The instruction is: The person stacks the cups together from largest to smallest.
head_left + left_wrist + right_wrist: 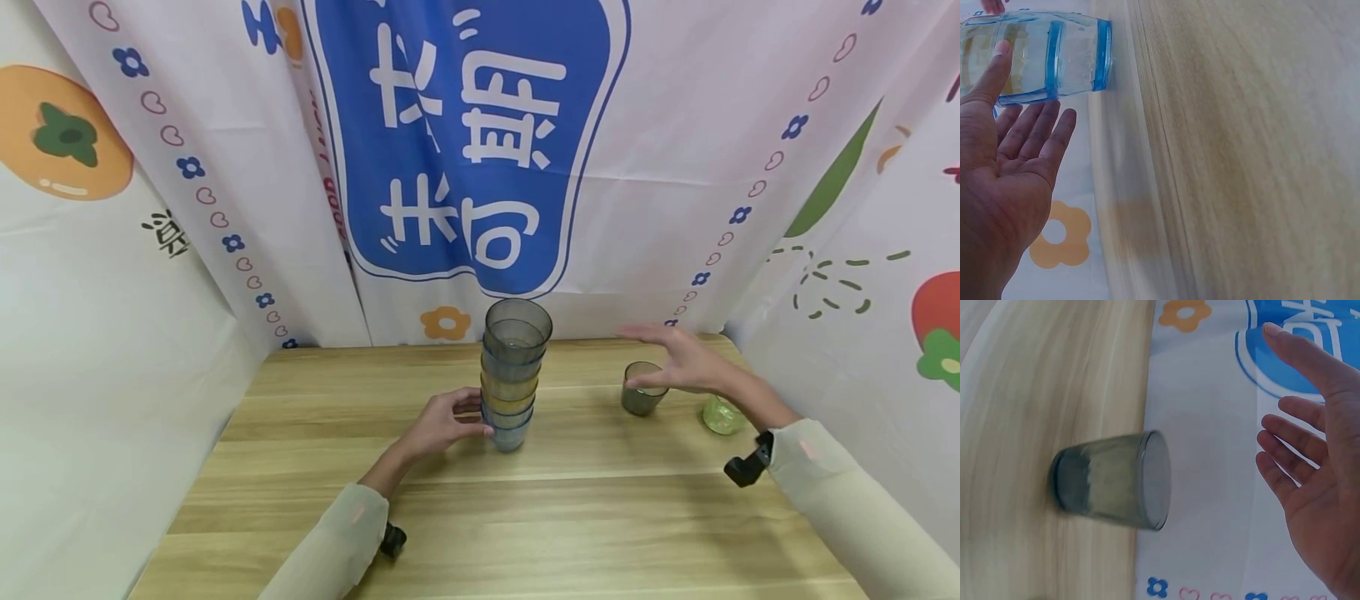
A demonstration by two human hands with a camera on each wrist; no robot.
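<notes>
Right sleeve (862, 500) runs off frame. Right hand (686, 362) spread wide near gray cup (639, 402), partly covering its rim; left hand (442, 423) loose at cup stack (512, 375) on table (300, 433), firm contact unclear. Green cup (722, 415) partly hidden.

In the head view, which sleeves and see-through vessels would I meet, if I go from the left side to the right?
Left sleeve → tall stack of cups → single dark grey cup → green vessel → right sleeve.

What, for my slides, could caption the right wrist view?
Right hand hovers near an upright grey cup on the table.
</notes>
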